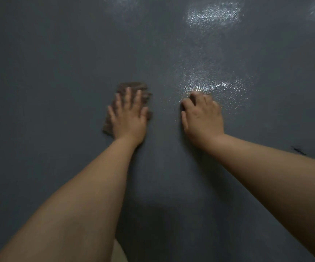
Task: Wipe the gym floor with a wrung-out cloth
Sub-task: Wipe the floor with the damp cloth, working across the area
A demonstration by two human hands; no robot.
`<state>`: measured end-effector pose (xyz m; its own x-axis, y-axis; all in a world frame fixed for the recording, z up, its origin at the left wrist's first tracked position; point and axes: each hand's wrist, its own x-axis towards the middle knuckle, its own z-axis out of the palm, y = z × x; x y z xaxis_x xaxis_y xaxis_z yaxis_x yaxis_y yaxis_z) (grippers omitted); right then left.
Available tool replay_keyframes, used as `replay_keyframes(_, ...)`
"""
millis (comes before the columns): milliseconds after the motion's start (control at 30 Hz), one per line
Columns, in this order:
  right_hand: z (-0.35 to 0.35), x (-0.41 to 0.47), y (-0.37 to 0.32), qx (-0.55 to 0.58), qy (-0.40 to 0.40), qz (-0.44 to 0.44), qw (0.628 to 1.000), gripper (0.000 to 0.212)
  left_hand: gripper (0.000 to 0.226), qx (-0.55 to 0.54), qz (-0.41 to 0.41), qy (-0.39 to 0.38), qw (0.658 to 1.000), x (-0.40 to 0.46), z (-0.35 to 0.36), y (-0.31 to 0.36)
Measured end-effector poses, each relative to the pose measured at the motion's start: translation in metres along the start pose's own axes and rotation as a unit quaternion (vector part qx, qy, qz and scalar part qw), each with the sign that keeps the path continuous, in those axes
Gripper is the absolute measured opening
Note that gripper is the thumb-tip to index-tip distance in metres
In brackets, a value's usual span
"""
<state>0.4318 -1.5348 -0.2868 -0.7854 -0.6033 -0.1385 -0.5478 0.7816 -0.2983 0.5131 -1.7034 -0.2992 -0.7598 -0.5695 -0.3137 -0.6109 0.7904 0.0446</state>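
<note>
We are wiping: our left hand is pressing spread, straight fingers on the folded brown rag on the dark grey textured floor. Right of the rag, our right hand is bracing, fingers curled, holding nothing. Next, probably a steady push toward the glossy patch.

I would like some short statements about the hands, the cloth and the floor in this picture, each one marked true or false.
1. The left hand presses flat on the cloth. True.
2. The right hand holds a second cloth. False: it rests on the bare floor with fingers curled under and holds nothing visible.
3. The cloth is brown and lies on the dark grey floor. True.
4. The bright sheen on the floor lies to the left of the cloth. False: the shiny patches are to the right and farther ahead.
5. Both forearms are covered by long sleeves. False: they are bare.
</note>
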Motion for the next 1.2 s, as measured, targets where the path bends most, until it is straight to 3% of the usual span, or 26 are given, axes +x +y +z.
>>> replay_keyframes(100, -0.001, -0.011, 0.003, -0.020, -0.018, -0.025, 0.999, 0.039, 0.057, -0.036, -0.153, 0.011, 0.988, -0.006, -0.003, -0.060)
replay_keyframes(233, 0.004, -0.028, -0.003, -0.026, -0.050, -0.026, 0.998, 0.050, 0.063, -0.109, -0.380, 0.015, 0.919, -0.059, 0.010, -0.104)
replay_keyframes(300, 0.009, -0.035, -0.010, -0.026, -0.057, -0.023, 0.998, 0.054, 0.066, -0.149, -0.440, 0.023, 0.885, -0.078, 0.017, -0.096)
replay_keyframes(333, 0.011, -0.039, -0.013, -0.027, -0.058, -0.025, 0.998, 0.055, 0.067, -0.147, -0.441, 0.023, 0.885, -0.085, 0.020, -0.086)
replay_keyframes(433, 0.018, -0.052, -0.023, -0.033, -0.081, -0.029, 0.996, 0.057, 0.069, -0.104, -0.335, 0.014, 0.936, -0.111, 0.028, -0.036)
replay_keyframes(533, 0.025, -0.066, -0.031, -0.034, -0.087, -0.006, 0.996, 0.058, 0.068, -0.040, -0.121, -0.026, 0.992, -0.138, 0.039, 0.016)
replay_keyframes(600, 0.028, -0.076, -0.036, -0.031, -0.089, 0.008, 0.996, 0.058, 0.066, -0.012, -0.013, -0.060, 0.998, -0.145, 0.039, 0.026)
replay_keyframes(700, 0.035, -0.093, -0.045, -0.023, -0.082, -0.008, 0.996, 0.057, 0.065, 0.004, 0.015, -0.060, 0.998, -0.139, 0.036, 0.002)
replay_keyframes(800, 0.042, -0.108, -0.052, -0.016, -0.050, -0.034, 0.998, 0.055, 0.064, -0.035, -0.080, -0.038, 0.995, -0.131, 0.035, -0.033)
replay_keyframes(900, 0.046, -0.111, -0.054, -0.032, -0.074, -0.037, 0.996, 0.058, 0.062, -0.071, -0.216, -0.005, 0.974, -0.135, 0.039, -0.072)
replay_keyframes(967, 0.044, -0.109, -0.053, -0.041, -0.083, -0.036, 0.995, 0.059, 0.060, -0.109, -0.327, 0.007, 0.939, -0.147, 0.041, -0.098)
replay_keyframes(1067, 0.041, -0.109, -0.050, -0.044, -0.097, -0.043, 0.993, 0.059, 0.058, -0.166, -0.484, 0.037, 0.859, -0.178, 0.049, -0.119)
replay_keyframes(1133, 0.040, -0.109, -0.050, -0.036, -0.100, -0.045, 0.993, 0.060, 0.057, -0.194, -0.540, 0.050, 0.817, -0.195, 0.055, -0.108)
replay_keyframes(1200, 0.038, -0.109, -0.050, -0.044, -0.112, -0.049, 0.991, 0.060, 0.056, -0.195, -0.553, 0.049, 0.809, -0.206, 0.062, -0.079)
